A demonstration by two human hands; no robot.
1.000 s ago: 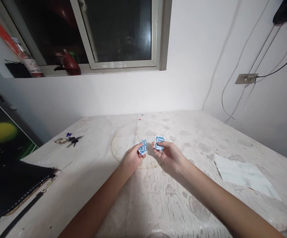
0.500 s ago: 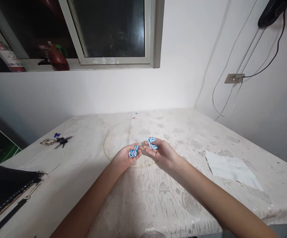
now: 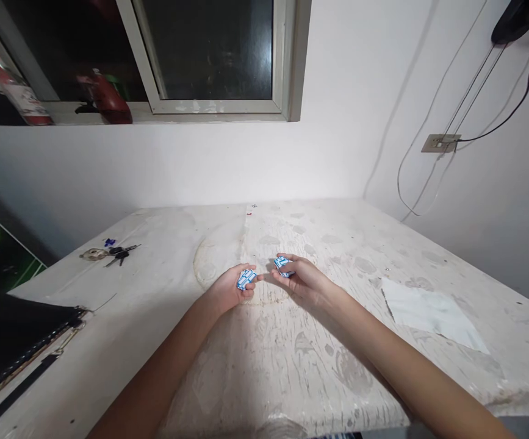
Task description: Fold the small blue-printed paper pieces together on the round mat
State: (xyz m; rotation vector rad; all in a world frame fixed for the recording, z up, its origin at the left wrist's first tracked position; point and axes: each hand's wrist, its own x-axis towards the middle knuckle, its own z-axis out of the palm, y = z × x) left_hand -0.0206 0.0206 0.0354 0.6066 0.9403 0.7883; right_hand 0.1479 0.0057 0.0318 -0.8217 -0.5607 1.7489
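Just above the middle of the white table (image 3: 264, 360), my left hand (image 3: 230, 288) is closed on small blue-and-white patterned cards (image 3: 246, 279). Close by on the right, my right hand (image 3: 304, 275) grips a second batch of blue-and-white cards (image 3: 283, 264) between thumb and fingers. A narrow gap separates the two batches. How many cards each hand holds cannot be made out.
Keys (image 3: 120, 252) lie at the left, and a black bag (image 3: 21, 341) with a strap sits at the near left. A white cloth or paper sheet (image 3: 433, 314) lies on the right. A wall socket (image 3: 440, 143) with cables is at the upper right.
Both hands stay nearly in place, still holding cards. The cards in each hand have turned slightly, and the right fingers have curled further around theirs. The view has shifted a little.
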